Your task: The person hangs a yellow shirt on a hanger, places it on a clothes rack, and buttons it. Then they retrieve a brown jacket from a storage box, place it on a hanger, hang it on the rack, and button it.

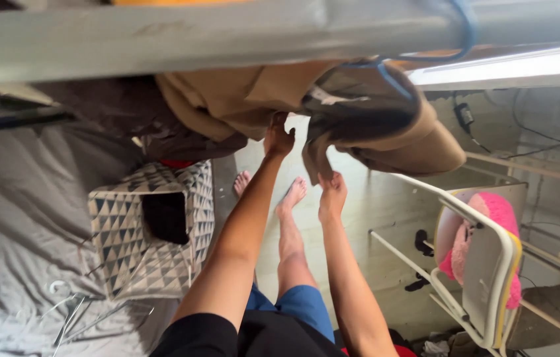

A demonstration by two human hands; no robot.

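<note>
Both hands, left [278,139] and right [331,193], grip a tan garment [386,125] hanging beside a patterned fabric box [128,258]

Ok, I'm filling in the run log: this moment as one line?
left hand grips tan garment | right hand pinches its hanging edge | garment draped over grey rail | patterned box beside

triangle-patterned fabric box [151,228] sat below-left of the grip | wire hangers [75,317] lay on grey bed sheet [15,218] | white chair [485,264] with pink plush toy [491,218] stood right
</note>
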